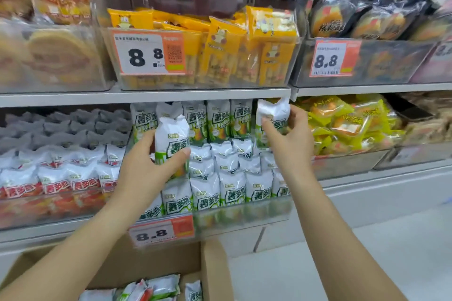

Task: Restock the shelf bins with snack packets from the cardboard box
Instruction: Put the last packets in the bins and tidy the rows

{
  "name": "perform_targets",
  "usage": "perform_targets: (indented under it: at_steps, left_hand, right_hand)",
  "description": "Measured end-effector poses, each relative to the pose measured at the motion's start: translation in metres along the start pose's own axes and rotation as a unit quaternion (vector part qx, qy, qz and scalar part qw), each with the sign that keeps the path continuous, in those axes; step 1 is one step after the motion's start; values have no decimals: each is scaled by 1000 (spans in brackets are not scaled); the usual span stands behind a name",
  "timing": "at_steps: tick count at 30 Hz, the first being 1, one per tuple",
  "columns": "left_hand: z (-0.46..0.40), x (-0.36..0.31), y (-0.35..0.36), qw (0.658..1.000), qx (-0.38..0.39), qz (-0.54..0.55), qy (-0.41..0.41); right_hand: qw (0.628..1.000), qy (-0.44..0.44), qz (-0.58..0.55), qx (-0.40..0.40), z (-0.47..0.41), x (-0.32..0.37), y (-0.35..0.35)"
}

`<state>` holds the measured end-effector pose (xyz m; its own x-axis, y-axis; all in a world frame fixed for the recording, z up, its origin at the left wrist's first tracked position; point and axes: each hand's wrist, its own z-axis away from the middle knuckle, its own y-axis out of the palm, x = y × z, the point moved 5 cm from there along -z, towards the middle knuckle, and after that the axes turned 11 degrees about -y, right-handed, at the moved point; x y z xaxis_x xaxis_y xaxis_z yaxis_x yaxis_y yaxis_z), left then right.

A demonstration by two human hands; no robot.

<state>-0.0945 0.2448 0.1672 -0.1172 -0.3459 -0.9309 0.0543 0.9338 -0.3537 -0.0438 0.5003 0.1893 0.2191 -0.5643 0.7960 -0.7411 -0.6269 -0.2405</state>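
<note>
Shop shelving fills your view: clear bins in rows, each fronted by an orange and white price tag point(162, 229). You stand facing the middle bin point(244, 217) of the lower shelf, which already carries standing rows of green and white snack packets point(231, 194), stepped upward toward the back so every label faces out.

Your left hand point(144, 166) grips one green and white packet point(172, 142) upright, thumb across its front and fingers behind it, held just ahead of the back row at the left side of the bin. Holding it upright likely lets you slide it straight into a gap with the print forward.

Your right hand point(289, 139) pinches a second packet point(272, 121) near its crimped top, raised at the bin's right end, close under the edge of the upper shelf point(146, 96). That end looks like the open slot in the back row, so the high grip probably keeps your fingers clear of its neighbours.

Below your forearms sits the open cardboard box point(212, 266), directly under the bin so each reach is short. A few loose packets point(161, 287) lie in it, so I judge the restocking well along but unfinished.

Red and white packets point(53, 183) fill the bin on the left, yellow ones point(347, 122) the bin on the right.
</note>
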Motion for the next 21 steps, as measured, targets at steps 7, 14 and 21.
perform_targets:
  at_steps: [7,14,21]
  left_hand:
    - [3,18,-2,997,-30,68,-5]
    - [3,9,-11,998,-22,58,6]
    - [10,11,-15,998,-9,67,-3]
  right_hand:
    - [994,-45,101,-8,-27,-33,25]
    - [975,-42,217,32,-36,-36,44]
    - [905,14,400,143,-60,-37,62]
